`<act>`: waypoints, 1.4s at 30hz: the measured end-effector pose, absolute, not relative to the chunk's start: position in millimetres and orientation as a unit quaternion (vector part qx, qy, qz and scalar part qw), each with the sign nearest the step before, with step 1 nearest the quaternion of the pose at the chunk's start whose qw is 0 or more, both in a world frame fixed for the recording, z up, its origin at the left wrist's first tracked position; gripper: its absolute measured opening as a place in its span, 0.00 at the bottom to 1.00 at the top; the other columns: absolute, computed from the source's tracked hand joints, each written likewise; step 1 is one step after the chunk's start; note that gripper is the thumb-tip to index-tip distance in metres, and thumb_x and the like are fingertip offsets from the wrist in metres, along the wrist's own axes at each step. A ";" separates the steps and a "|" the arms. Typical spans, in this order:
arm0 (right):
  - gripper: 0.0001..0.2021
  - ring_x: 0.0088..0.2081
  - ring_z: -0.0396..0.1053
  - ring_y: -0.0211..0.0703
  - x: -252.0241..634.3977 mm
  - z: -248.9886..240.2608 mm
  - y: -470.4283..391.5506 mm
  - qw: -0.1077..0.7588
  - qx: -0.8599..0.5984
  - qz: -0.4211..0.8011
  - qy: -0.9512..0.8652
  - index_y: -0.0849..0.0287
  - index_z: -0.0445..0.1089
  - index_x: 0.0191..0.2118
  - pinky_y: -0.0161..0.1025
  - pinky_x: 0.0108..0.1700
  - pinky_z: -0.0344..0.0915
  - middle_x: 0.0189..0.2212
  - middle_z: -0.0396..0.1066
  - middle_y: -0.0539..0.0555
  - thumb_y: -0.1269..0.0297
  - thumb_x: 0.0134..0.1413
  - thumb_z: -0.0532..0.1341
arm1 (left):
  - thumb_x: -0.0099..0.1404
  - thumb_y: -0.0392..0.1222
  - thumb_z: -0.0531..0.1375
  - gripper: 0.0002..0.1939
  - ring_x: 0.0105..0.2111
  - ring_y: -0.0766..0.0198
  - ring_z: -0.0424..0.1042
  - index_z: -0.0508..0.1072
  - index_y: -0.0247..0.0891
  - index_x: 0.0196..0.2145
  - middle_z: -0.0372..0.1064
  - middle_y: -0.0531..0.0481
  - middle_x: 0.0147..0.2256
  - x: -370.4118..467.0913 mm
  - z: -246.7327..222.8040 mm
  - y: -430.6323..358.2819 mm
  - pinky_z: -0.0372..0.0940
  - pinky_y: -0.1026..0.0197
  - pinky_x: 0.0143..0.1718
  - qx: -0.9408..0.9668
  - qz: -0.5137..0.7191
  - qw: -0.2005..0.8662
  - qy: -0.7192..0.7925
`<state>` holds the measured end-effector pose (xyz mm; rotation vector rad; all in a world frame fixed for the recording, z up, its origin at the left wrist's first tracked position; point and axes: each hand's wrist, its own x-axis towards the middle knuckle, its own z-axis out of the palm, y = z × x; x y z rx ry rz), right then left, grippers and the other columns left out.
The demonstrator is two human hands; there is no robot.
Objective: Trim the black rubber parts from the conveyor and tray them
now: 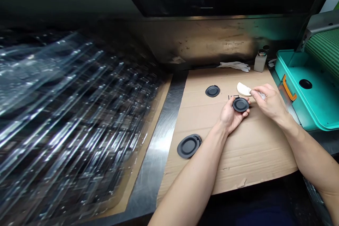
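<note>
My left hand [231, 116] is closed around the edge of a small black oval part [241, 105], its dished face turned up. Just right of it, my right hand [268, 100] pinches something small and pale by the fingertips; what it is I cannot make out. A cream-coloured round pad [243, 89] lies on the cardboard sheet [254, 148] beside the right fingertips. Another black oval part [212, 91] rests farther back on the cardboard, and a larger one [188, 146] lies near my left forearm.
Stacked clear plastic trays [79, 123] fill the left side. White gloves [235, 65] and a small bottle [260, 61] stand at the back. A teal bin [307, 113] with an orange latch is on the right, a black piece inside.
</note>
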<state>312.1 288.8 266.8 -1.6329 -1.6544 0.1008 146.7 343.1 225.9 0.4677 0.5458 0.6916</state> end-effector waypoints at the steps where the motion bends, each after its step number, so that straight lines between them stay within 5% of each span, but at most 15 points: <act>1: 0.10 0.42 0.74 0.47 310.6 266.0 288.5 0.385 -0.647 0.054 -0.656 0.55 0.81 0.44 0.41 0.47 0.67 0.41 0.77 0.56 0.61 0.68 0.61 | 0.79 0.53 0.44 0.29 0.27 0.61 0.71 0.78 0.31 0.42 0.76 0.38 0.36 146.5 226.1 342.8 0.63 0.60 0.27 0.223 0.329 0.881 0.256; 8: 0.10 0.44 0.74 0.47 310.4 269.8 286.8 0.347 -0.633 0.119 -0.682 0.56 0.80 0.47 0.41 0.47 0.66 0.42 0.78 0.55 0.65 0.65 0.61 | 0.80 0.54 0.48 0.25 0.28 0.62 0.72 0.76 0.34 0.38 0.75 0.42 0.34 149.3 227.3 338.9 0.59 0.62 0.25 0.238 0.344 0.873 0.252; 11: 0.08 0.41 0.75 0.46 310.6 273.1 284.3 0.294 -0.601 0.166 -0.724 0.56 0.79 0.41 0.40 0.44 0.65 0.40 0.80 0.54 0.66 0.64 0.61 | 0.79 0.55 0.50 0.24 0.27 0.63 0.70 0.77 0.34 0.39 0.76 0.43 0.33 152.1 226.1 337.3 0.58 0.62 0.25 0.249 0.369 0.860 0.248; 24: 0.10 0.43 0.75 0.49 297.3 273.4 278.8 0.188 -0.641 0.107 -0.737 0.57 0.79 0.39 0.40 0.47 0.66 0.42 0.79 0.58 0.70 0.64 0.59 | 0.76 0.57 0.58 0.23 0.25 0.68 0.67 0.78 0.32 0.37 0.74 0.48 0.29 160.5 215.5 330.3 0.61 0.65 0.26 0.304 0.419 0.820 0.246; 33: 0.13 0.48 0.73 0.52 272.4 257.1 286.1 0.224 -0.673 0.027 -0.704 0.61 0.78 0.46 0.41 0.48 0.67 0.46 0.76 0.62 0.68 0.69 0.55 | 0.81 0.47 0.49 0.22 0.44 0.60 0.79 0.78 0.32 0.40 0.79 0.44 0.37 163.2 216.5 330.4 0.71 0.59 0.53 0.230 0.455 0.813 0.281; 39: 0.10 0.40 0.74 0.46 286.1 257.2 286.9 0.230 -0.623 0.103 -0.740 0.58 0.79 0.40 0.38 0.43 0.65 0.39 0.78 0.55 0.69 0.65 0.59 | 0.81 0.47 0.48 0.23 0.36 0.63 0.77 0.78 0.32 0.40 0.78 0.45 0.34 162.7 219.6 328.5 0.73 0.60 0.45 0.243 0.448 0.810 0.289; 42: 0.11 0.41 0.74 0.48 293.0 255.6 290.4 0.281 -0.690 0.032 -0.666 0.57 0.79 0.43 0.39 0.43 0.66 0.43 0.78 0.58 0.66 0.66 0.58 | 0.81 0.48 0.47 0.24 0.31 0.65 0.74 0.78 0.32 0.40 0.78 0.44 0.35 160.9 219.5 328.3 0.70 0.63 0.35 0.263 0.431 0.820 0.271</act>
